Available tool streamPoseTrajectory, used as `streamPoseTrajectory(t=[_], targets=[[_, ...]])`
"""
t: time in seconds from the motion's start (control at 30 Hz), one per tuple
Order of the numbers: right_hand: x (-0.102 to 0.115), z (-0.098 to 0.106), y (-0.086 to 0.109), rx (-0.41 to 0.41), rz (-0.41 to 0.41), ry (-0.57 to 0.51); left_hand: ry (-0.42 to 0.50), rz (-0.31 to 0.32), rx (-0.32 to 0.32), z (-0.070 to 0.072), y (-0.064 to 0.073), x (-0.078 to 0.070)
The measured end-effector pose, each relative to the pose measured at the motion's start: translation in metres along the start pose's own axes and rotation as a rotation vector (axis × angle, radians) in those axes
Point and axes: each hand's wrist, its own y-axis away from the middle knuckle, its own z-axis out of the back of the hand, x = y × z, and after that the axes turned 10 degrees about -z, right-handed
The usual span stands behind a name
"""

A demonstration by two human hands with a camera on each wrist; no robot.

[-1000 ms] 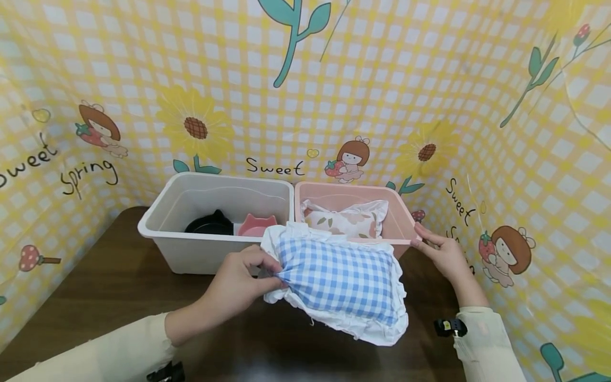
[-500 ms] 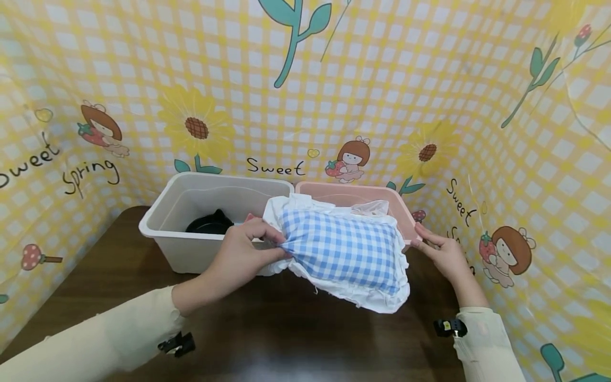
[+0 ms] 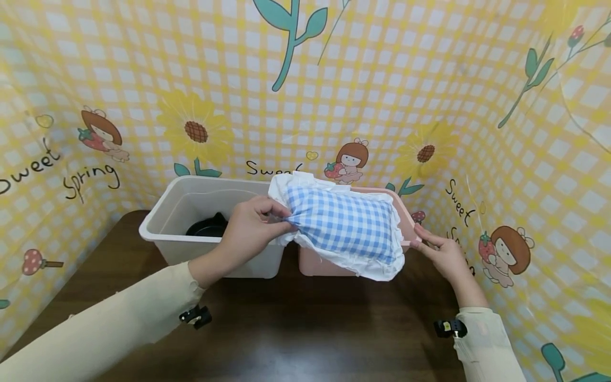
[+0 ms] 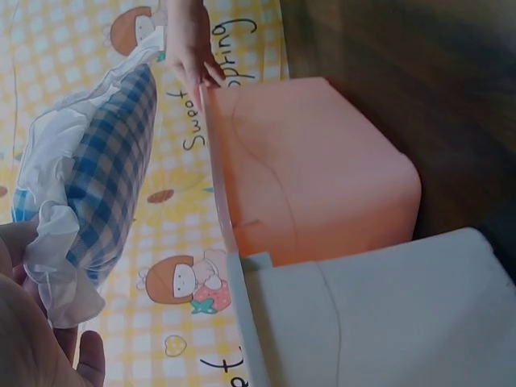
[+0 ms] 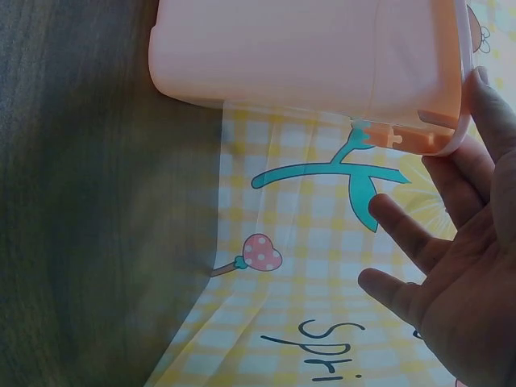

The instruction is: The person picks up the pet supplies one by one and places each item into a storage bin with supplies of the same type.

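Note:
A small blue-and-white checked pillow (image 3: 346,225) with a white ruffled edge hangs above the front of the pink bin (image 3: 324,263). My left hand (image 3: 253,225) pinches the pillow's left edge between thumb and fingers. In the left wrist view the pillow (image 4: 117,173) is held up clear of the bin's rim. My right hand (image 3: 444,257) grips the front right corner of the pink bin's rim. Seen in the right wrist view, thumb and index finger of the right hand (image 5: 476,250) pinch that corner, the other fingers spread apart. The pillow hides most of the bin's inside.
Left of the pink bin stands a light grey bin (image 3: 191,237) with a black dish-like item (image 3: 208,225) inside. Both bins stand on a dark brown wooden table (image 3: 315,329). A yellow checked cloth (image 3: 229,106) with printed flowers rises behind and at the sides.
My left hand has lifted the checked pillow up and forward, so it now covers the floral pillow in the pink bin and the pink item in the grey one. The right hand keeps its place.

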Motion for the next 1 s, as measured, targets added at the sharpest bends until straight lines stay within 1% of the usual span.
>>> streamPoseTrajectory(t=[0.13, 0.3, 0.43, 0.57, 0.77, 0.83, 1.0], targets=[[0.000, 0.000, 0.000, 0.001, 0.003, -0.002, -0.006, -0.009, -0.006, -0.001, -0.010, 0.003], [-0.001, 0.000, -0.001, -0.008, 0.012, 0.000, -0.021, -0.019, -0.024, -0.005, -0.021, 0.012], [-0.001, -0.001, -0.001, -0.004, 0.019, -0.002, -0.010, -0.034, -0.043, -0.009, -0.030, 0.019], [0.000, -0.001, -0.001, 0.006, 0.018, -0.003, -0.009, -0.056, -0.059, -0.016, -0.039, 0.026], [0.000, -0.001, -0.003, 0.015, 0.022, -0.005, -0.054, -0.059, -0.081, -0.027, -0.053, 0.032], [-0.001, -0.001, -0.003, 0.014, 0.020, -0.004, -0.056, -0.067, -0.081, -0.031, -0.057, 0.034], [-0.003, -0.001, -0.003, 0.014, 0.010, -0.007, -0.050, -0.121, -0.085, -0.043, -0.067, 0.041]])
